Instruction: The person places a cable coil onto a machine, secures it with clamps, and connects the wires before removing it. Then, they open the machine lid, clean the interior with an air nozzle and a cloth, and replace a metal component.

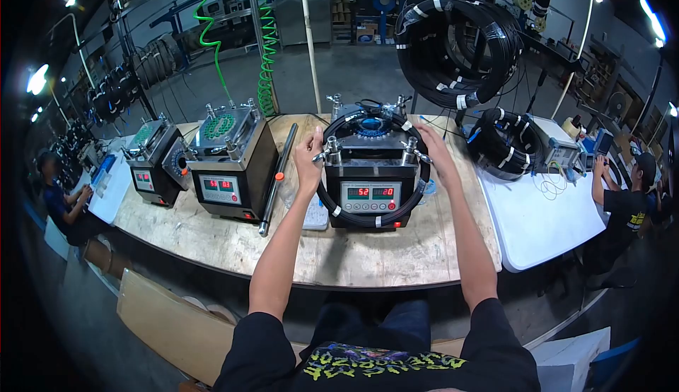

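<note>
A coiled black cable (378, 220) with white ties forms an upright ring around the front of a machine (368, 173) with a red and green digital display. My left hand (308, 153) is at the ring's left side, its fingers wrapped round the cable. At the ring's right side, my right hand (433, 148) rests against the cable with its fingers bent and partly hidden behind it. On top of the machine are metal clamp posts and a round blue-rimmed fixture (370, 127).
Two similar machines (233, 159) (152, 162) stand left, beside a metal bar (279, 180). More cable coils (506, 144) lie on a white table (544, 215) at right; a large coil (460, 53) hangs behind. A person sits at each side.
</note>
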### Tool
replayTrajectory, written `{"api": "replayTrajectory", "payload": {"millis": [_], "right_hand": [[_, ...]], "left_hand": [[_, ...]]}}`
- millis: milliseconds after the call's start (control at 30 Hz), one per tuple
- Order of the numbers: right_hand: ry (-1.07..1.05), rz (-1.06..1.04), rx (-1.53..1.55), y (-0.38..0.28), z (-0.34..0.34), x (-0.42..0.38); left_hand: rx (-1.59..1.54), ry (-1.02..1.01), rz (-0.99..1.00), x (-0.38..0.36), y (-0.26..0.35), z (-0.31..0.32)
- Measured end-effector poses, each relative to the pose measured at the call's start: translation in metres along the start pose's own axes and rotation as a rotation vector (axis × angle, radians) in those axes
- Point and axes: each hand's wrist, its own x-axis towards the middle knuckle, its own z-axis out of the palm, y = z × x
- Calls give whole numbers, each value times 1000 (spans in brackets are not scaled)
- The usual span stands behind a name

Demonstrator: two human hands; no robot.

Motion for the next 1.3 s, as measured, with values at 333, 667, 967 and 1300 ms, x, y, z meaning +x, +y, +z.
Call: {"api": "replayTrajectory", "payload": {"millis": [333,667,967,1300], "right_hand": [[-35,-223,-728,-30,49,47],[27,-169,-749,-34,52,41],[-107,-163,-725,-29,42,49],[-210,26,-89,-32,5,19]], "left_hand": [[-87,-3,-28,-4,-9,-1],[-223,-456,-267,41,-16,-23],[317,-580,68,53,44,16],[80,-656,34,57,31,-1]]}}
